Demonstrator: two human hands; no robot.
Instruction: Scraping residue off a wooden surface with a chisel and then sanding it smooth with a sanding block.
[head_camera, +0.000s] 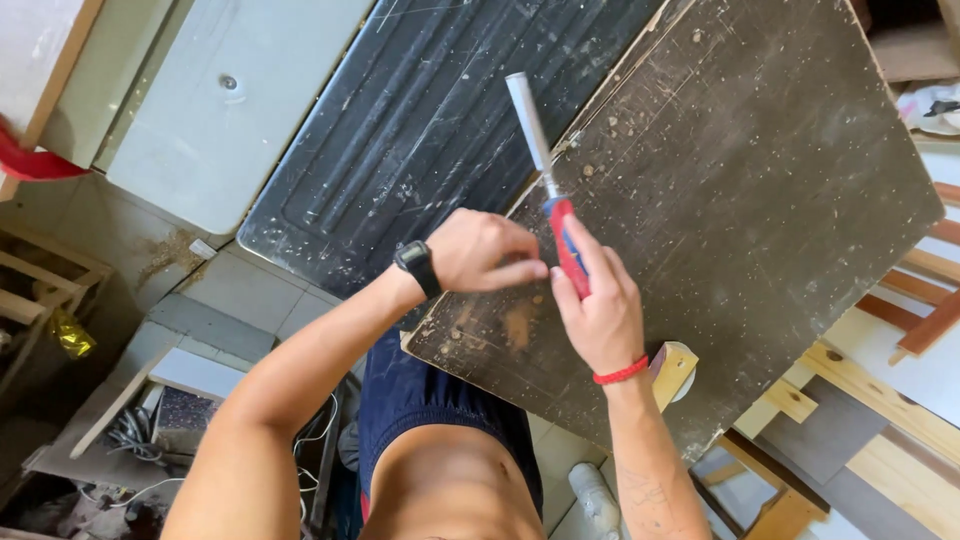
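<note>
My right hand (598, 305) grips the red and blue handle of a chisel (545, 175), whose steel blade points up and away over a dark, scratched board (760, 190). A red band circles that wrist. My left hand (478, 250), with a black watch on its wrist, is loosely closed, and its fingertips touch the chisel handle just below the metal. Both hands hover over the near corner of the board, where a pale worn patch (517, 325) shows.
A black ribbed panel (420, 110) lies left of the board, and a pale green panel (235, 100) beyond it. Wooden frames (880, 400) stand at the right. Cables and clutter (150, 430) sit on the tiled floor at lower left.
</note>
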